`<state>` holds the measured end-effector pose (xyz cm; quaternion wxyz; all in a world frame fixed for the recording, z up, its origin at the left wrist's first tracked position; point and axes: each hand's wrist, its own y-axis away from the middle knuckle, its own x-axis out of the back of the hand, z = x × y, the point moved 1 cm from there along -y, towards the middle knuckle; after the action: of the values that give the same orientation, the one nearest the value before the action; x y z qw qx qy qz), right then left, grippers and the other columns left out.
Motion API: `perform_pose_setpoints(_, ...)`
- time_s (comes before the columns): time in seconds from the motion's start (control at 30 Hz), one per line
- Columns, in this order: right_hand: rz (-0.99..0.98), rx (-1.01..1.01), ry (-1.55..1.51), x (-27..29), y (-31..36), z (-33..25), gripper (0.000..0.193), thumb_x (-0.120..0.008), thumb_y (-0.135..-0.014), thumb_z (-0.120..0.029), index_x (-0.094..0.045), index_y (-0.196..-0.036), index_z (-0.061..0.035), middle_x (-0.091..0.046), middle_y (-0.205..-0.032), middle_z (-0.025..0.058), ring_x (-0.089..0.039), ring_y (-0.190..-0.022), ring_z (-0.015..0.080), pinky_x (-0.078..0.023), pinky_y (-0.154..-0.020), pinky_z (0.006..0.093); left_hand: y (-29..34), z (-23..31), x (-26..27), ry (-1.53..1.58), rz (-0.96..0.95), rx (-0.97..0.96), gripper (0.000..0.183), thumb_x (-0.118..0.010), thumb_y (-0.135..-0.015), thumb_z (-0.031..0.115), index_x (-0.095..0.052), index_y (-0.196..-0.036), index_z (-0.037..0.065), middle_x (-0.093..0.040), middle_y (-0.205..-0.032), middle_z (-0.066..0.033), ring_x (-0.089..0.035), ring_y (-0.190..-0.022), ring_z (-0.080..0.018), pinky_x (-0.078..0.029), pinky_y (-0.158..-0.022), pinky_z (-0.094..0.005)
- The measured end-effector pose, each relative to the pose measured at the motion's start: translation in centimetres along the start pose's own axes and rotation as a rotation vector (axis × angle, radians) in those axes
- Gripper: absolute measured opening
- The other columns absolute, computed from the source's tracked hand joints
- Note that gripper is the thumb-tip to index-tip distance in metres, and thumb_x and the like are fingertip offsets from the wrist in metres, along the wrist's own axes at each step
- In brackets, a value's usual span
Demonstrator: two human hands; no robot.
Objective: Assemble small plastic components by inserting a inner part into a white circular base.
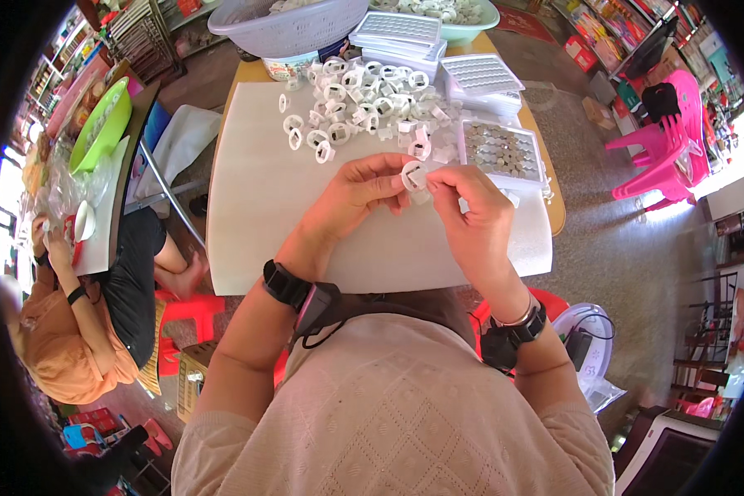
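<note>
Left hand (357,195) half curled, thumb and fingertips pinching a round white piece (414,177) above the near middle of the white sheet (260,198). Right hand (478,207) loosely bent, thumb and forefinger close together at the piece's right edge — cannot tell whether they grip it or something small. Beyond the hands, a loose heap of white rings (336,92). To the right, a white tray (544,172) of small round discs (504,149) — stacked trays (482,74) just behind it.
</note>
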<state>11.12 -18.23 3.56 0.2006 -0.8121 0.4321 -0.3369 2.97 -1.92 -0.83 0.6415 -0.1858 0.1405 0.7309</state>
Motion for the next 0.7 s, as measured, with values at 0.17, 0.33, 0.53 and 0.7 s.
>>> perform_pose_setpoints(0.17, -0.003, 0.062, 0.092, -0.1, -0.2, -0.2, 0.014, -0.064, -0.078, 0.005, -0.063, -0.088, -0.0039, -0.062, -0.083, 0.0102, -0.062, -0.069, 0.0265, -0.049, -0.058, 0.0342, 0.0, 0.1, -0.2, -0.073, -0.013, -0.013, 0.030, -0.062, -0.090, 0.019, -0.061, -0.116, 0.005, -0.064, -0.095, -0.0015, -0.059, -0.078, -0.0110, -0.047, -0.068, -0.0250)
perform_pose_setpoints(0.33, -0.048, 0.001, 0.043, -0.1, -0.2, 0.4, 0.013, -0.065, -0.079, 0.002, -0.062, -0.090, -0.0035, -0.062, -0.083, 0.0088, -0.060, -0.067, 0.0222, -0.047, -0.056, 0.0314, -0.2, 0.0, -0.1, -0.163, -0.008, -0.049, 0.029, -0.062, -0.090, 0.020, -0.062, -0.115, 0.005, -0.064, -0.095, -0.0013, -0.058, -0.078, -0.0102, -0.047, -0.068, -0.0246)
perform_pose_setpoints(0.53, -0.108, -0.490, -0.436, -0.2, -0.2, 1.7, 0.018, -0.065, -0.080, -0.001, -0.059, -0.097, -0.0004, -0.060, -0.082, 0.0039, -0.056, -0.066, 0.0099, -0.046, -0.056, 0.0258, -0.3, 0.0, -0.6, -0.254, 0.032, -0.061, 0.026, -0.061, -0.090, 0.019, -0.063, -0.112, 0.004, -0.064, -0.092, -0.0012, -0.057, -0.075, -0.0096, -0.046, -0.067, -0.0240)
perform_pose_setpoints(0.7, -0.111, -0.585, -0.507, -0.6, 0.1, 2.5, 0.020, -0.066, -0.080, -0.002, -0.058, -0.099, 0.0001, -0.061, -0.080, 0.0030, -0.055, -0.066, 0.0062, -0.047, -0.057, 0.0242, -0.1, -0.1, -1.0, -0.391, 0.133, -0.130, 0.021, -0.057, -0.092, 0.014, -0.063, -0.109, 0.002, -0.062, -0.088, -0.0014, -0.056, -0.072, -0.0091, -0.046, -0.065, -0.0233)
